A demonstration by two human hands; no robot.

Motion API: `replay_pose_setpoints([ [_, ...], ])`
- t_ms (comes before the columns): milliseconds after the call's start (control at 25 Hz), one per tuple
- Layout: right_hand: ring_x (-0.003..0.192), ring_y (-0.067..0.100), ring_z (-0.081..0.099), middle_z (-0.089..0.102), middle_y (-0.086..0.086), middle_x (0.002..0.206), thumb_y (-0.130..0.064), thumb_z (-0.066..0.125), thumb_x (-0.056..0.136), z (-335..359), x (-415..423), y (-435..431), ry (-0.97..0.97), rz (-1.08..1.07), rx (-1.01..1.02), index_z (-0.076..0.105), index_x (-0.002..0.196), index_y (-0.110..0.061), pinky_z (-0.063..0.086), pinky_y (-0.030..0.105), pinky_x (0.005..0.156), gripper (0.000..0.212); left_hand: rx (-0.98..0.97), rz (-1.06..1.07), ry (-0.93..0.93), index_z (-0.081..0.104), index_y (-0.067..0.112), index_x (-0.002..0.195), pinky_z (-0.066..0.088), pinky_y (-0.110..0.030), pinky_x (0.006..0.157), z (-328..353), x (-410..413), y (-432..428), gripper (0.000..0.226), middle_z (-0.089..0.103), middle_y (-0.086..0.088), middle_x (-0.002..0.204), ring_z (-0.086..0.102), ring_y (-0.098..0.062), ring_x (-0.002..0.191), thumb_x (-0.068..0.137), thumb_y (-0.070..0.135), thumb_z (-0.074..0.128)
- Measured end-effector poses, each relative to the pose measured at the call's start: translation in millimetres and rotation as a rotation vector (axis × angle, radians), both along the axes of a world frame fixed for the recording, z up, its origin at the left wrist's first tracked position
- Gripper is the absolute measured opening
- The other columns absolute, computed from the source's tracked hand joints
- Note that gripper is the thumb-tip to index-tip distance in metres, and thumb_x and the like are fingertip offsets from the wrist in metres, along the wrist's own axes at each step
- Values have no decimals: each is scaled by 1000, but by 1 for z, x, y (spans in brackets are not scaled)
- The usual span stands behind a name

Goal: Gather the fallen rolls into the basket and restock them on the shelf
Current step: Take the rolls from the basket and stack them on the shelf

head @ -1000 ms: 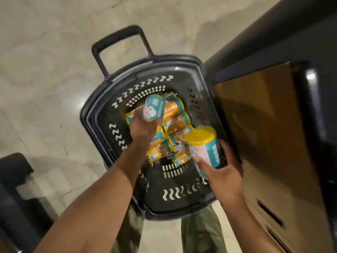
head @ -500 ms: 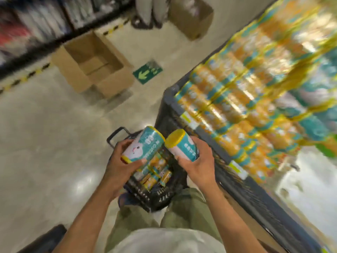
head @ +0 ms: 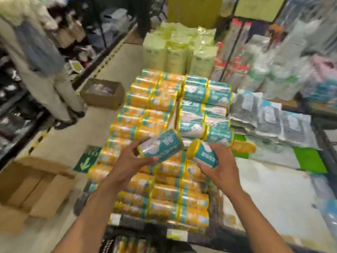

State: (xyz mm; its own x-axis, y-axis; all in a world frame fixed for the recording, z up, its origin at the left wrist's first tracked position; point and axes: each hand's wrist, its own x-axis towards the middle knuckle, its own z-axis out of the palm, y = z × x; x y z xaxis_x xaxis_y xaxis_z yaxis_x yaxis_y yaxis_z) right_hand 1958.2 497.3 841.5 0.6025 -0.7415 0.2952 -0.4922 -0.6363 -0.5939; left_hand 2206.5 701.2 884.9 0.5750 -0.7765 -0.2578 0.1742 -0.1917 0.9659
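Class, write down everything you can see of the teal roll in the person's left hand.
The teal roll is a short cylinder in glossy plastic wrap, with white lettering, a white cartoon figure and a yellow rim at its far end. It is tilted, far end raised rightward, above the stacked orange rolls. The left hand grips its near end. A second roll in the right hand sits close; contact is unclear.

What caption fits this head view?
Left hand grips one teal plastic-wrapped roll, right hand another, above stacked orange rolls.
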Motion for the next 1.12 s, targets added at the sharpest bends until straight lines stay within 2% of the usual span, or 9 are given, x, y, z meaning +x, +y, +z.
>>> replay_pose_setpoints([
  [120, 108, 31, 58, 63, 1, 120, -38, 86, 66, -8, 7, -103, 110, -34, -107, 63, 126, -20, 42, 35, 94, 66, 39, -93, -129, 66, 27, 120, 56, -20, 69, -2, 24, -118, 74, 71, 3, 111, 66, 3, 88, 56, 10, 97],
  [280, 120, 39, 52, 56, 10, 133, -34, 83, 73, -21, 40, -229, 196, 15, -199, 58, 134, -16, 41, 45, 106, 69, 68, -187, -253, 63, 35, 115, 53, -15, 66, -20, 64, -261, 69, 69, 11, 107, 66, 8, 82, 62, 4, 94],
  [360, 126, 38, 48, 52, 11, 138, -31, 82, 73, -27, 57, -265, 229, 27, -219, 55, 139, -17, 41, 48, 109, 73, 86, -214, -320, 63, 24, 124, 57, -21, 75, -27, 76, -310, 74, 66, -1, 116, 68, 0, 95, 61, -2, 93],
  [480, 133, 36, 42, 46, 12, 141, -25, 86, 76, -45, 71, -286, 223, 25, -200, 52, 143, -17, 41, 49, 110, 75, 111, -219, -500, 61, 5, 132, 47, -39, 107, -43, 83, -345, 82, 54, -15, 131, 56, -22, 122, 57, -9, 91],
  [600, 143, 34, 34, 34, 13, 150, -29, 88, 79, -67, 68, -295, 115, -4, -117, 45, 148, -19, 36, 43, 117, 82, 97, -201, -658, 57, 3, 135, 35, -26, 117, -68, 81, -348, 75, 48, -13, 141, 43, -13, 133, 66, -6, 85],
  [680, 148, 24, 29, 27, 7, 155, -35, 88, 75, -74, 61, -293, -2, -128, 33, 37, 153, -25, 29, 26, 119, 93, 106, -127, -767, 53, 6, 139, 32, -31, 118, -79, 72, -346, 72, 44, -12, 146, 39, -21, 140, 72, -3, 79],
  [800, 143, 15, 35, 35, 5, 154, -34, 89, 76, -68, 59, -281, -56, -194, 161, 33, 155, -24, 24, 7, 112, 97, 78, -80, -736, 47, 14, 143, 37, -37, 114, -74, 58, -339, 73, 44, 1, 145, 40, -12, 136, 77, -8, 68],
  [960, 147, 28, 33, 36, 12, 155, -35, 83, 84, -24, 65, -244, 0, -239, 54, 34, 155, -14, 34, 46, 120, 89, 107, -84, -939, 40, 15, 152, 26, -30, 118, -56, 50, -279, 62, 40, -7, 157, 32, -23, 148, 94, 12, 63],
  [1120, 141, 27, 41, 47, 7, 147, -52, 67, 94, -3, 70, -120, -84, -26, -32, 45, 146, -17, 39, 42, 115, 67, 178, 65, -1035, 49, 19, 146, 30, -21, 114, -59, 31, -108, 53, 52, -4, 147, 45, -22, 139, 96, 34, 57],
])
